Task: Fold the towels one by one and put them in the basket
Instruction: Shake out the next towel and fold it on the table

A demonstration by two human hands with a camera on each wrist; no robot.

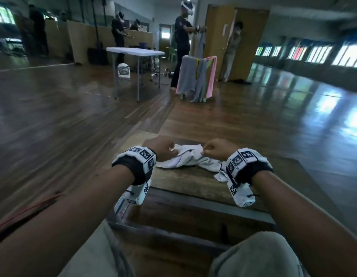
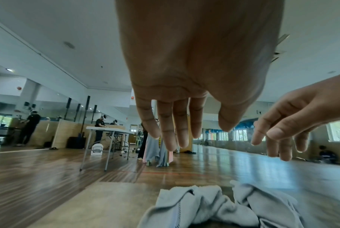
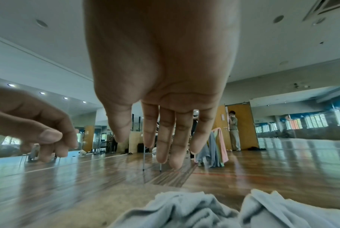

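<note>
— On the low wooden table (image 1: 179,176), what lies there?

— A crumpled white towel (image 1: 190,158), bunched in the middle, one end trailing toward the right wrist (a thin stitched line runs along its left part).

— And the hands?

— Both hover above it. From the head camera the left hand (image 1: 161,148) and the right hand (image 1: 217,147) look close to the cloth, but the wrist cameras show the fingers (image 2: 181,131) hanging down, loosely spread, with floor visible between the fingertips and the towel. Neither holds anything.

— Anything beyond?

— A white folding table (image 1: 133,51) on the wooden floor, and a rack draped with grey and pink cloths (image 1: 195,78), a person standing behind it.
</note>
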